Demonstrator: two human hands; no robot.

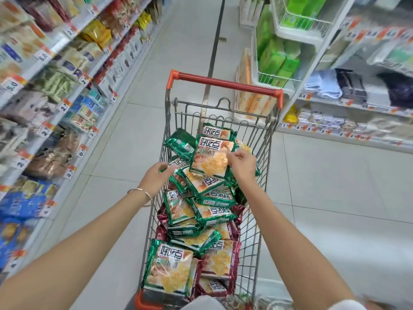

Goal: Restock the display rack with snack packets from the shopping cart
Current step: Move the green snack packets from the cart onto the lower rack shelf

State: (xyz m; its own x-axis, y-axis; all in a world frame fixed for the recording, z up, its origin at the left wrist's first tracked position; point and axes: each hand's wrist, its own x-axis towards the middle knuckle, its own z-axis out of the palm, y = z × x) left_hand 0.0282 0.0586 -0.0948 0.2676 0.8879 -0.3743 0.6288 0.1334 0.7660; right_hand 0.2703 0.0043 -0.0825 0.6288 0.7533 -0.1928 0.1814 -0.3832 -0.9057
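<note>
The shopping cart sits at 6 o'clock, full of snack packets: about twelve green ones, and at least three dark red ones underneath. They look light, puffy, slippery and easy to crush, so an edge is the best place to hold them. The left hand touches one; I cannot tell if it grips. The right hand pinches the top green packet by its side. The display rack is at 9 o'clock.
</note>
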